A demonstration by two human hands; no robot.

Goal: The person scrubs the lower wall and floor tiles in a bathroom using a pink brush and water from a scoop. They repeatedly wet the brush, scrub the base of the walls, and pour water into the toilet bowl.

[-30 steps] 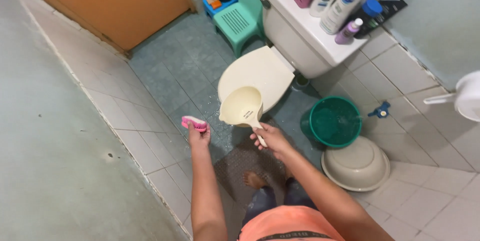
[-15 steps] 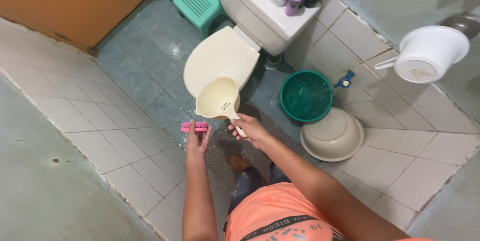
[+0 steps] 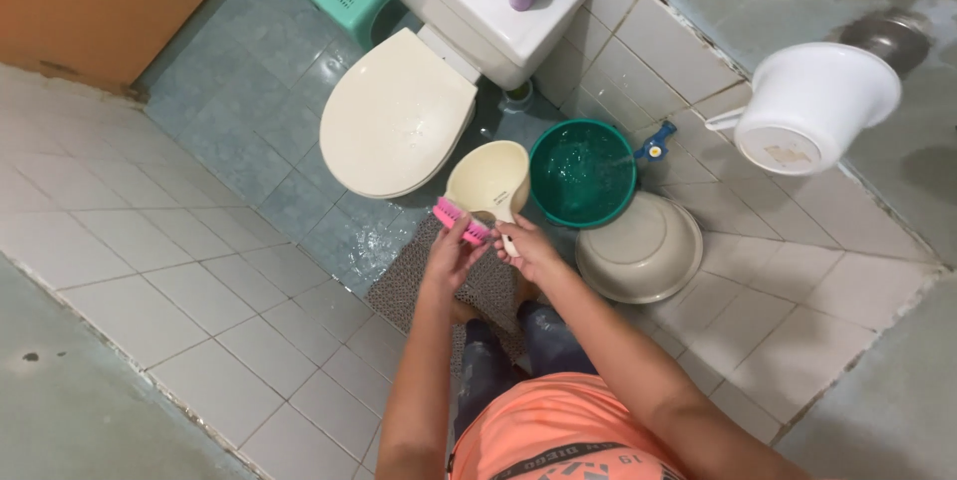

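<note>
Fingers of your left hand (image 3: 454,251) are clamped around a pink scrub brush (image 3: 461,221) just left of frame centre, while your right hand (image 3: 528,249) is closed on the handle of a cream plastic dipper (image 3: 488,181). The dipper's bowl sits just above both hands, between the closed toilet lid (image 3: 397,116) and the green bucket (image 3: 583,173) of water.

Judging by its look, the brush is small, stiff and light, probably wet and a little slippery; grip it across its hard back, bristles clear of your palm. The dipper is a thin, rigid shell, light when empty but front-heavy once filled, so hold the handle close to the bowl. Whether it carries water now, you cannot tell.

An upturned beige basin (image 3: 640,253) lies right of the bucket, touching its rim. A grey mat (image 3: 419,291) covers the wet floor tiles under your feet.
</note>
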